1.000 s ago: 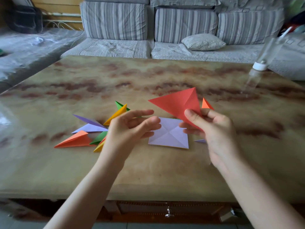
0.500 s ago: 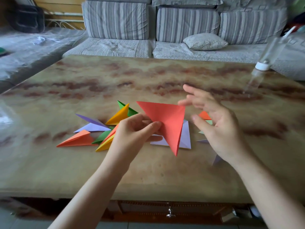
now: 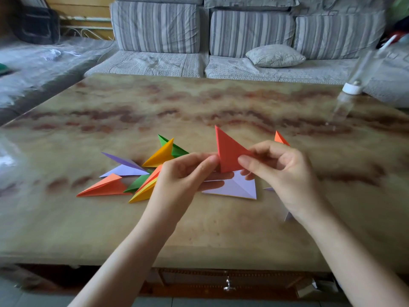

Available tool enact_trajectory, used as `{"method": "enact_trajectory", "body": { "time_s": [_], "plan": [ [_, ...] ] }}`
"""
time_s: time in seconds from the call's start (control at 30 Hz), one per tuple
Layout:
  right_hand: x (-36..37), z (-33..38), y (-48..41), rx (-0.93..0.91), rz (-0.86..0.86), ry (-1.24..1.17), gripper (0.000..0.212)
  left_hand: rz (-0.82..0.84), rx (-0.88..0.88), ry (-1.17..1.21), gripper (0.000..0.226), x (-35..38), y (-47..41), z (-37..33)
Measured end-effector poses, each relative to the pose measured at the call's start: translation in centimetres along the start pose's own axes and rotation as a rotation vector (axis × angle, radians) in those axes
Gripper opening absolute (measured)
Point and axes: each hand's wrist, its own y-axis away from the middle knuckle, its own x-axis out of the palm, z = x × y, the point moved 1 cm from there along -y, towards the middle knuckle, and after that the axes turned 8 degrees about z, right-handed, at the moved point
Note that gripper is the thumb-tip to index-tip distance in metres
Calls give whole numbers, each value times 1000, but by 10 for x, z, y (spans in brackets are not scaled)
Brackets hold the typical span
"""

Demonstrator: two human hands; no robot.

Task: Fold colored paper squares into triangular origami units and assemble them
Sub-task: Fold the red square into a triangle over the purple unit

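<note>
Both hands hold a red folded paper triangle (image 3: 228,151) above the table, its tip pointing up. My left hand (image 3: 183,176) pinches its left edge and my right hand (image 3: 278,171) pinches its right corner. Under them a creased lilac paper square (image 3: 236,187) lies flat on the table. To the left sits a pile of folded triangular units: an orange unit (image 3: 104,187), lilac units (image 3: 126,167), a yellow unit (image 3: 161,155) and green units (image 3: 174,147). Another orange unit (image 3: 280,138) pokes out behind my right hand.
The marble-patterned table (image 3: 199,107) carries a clear bottle with a white cap (image 3: 352,87) tilted at its far right. A striped grey sofa with a cushion (image 3: 274,55) stands behind it. A small lilac piece (image 3: 287,216) shows under my right wrist.
The red triangle has turned from tip-down to tip-up. My right hand, open beside it half a second ago, now pinches its right corner; a second ago it alone held the piece.
</note>
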Motion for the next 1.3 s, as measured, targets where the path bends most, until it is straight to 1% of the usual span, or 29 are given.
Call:
{"method": "enact_trajectory", "body": {
  "time_s": [0.03,0.1,0.17,0.23,0.33,0.43,0.5,0.57,0.6,0.67,0.73,0.77,0.87,0.97,1.1,1.17,1.23,1.3],
  "plan": [
    [1,-1,0,3,-21,-26,8,-4,3,-1,23,1,0,0],
    [2,-1,0,22,-34,-74,18,-29,12,-32,24,3,1,-1],
    [4,-1,-1,43,-22,-109,24,-71,22,-73,16,3,1,0],
    [5,-2,-1,67,2,-115,23,-108,34,-79,8,2,1,2],
    [6,-4,-1,104,19,-138,14,-147,69,-77,8,2,1,3],
    [10,-7,1,142,53,-154,10,-166,78,-30,9,4,2,4],
    [13,-9,2,160,86,-136,13,-165,72,-22,13,4,1,6],
    [13,-9,2,143,107,-85,22,-171,83,-53,10,3,0,6],
    [11,-7,1,123,103,-76,27,-175,105,-108,8,2,-1,6],
    [5,-1,0,93,76,-90,33,-162,178,-315,13,1,-1,5],
    [-1,3,0,84,63,-42,28,-143,217,-501,21,1,0,4],
    [-2,5,1,91,66,-3,21,-134,219,-535,23,2,0,3],
    [-1,4,1,99,41,50,4,-140,213,-503,25,4,2,2],
    [1,4,2,82,6,23,3,-189,213,-388,26,5,2,-1],
    [3,1,3,74,-72,-30,7,-224,119,-182,12,4,2,1],
    [5,-2,3,58,-89,-35,7,-229,95,-164,9,4,2,3],
    [6,-3,3,27,-63,-13,8,-244,119,-202,0,5,2,2],
    [6,-2,3,-11,13,103,8,-253,164,-324,15,4,3,-1]
  ]
}}
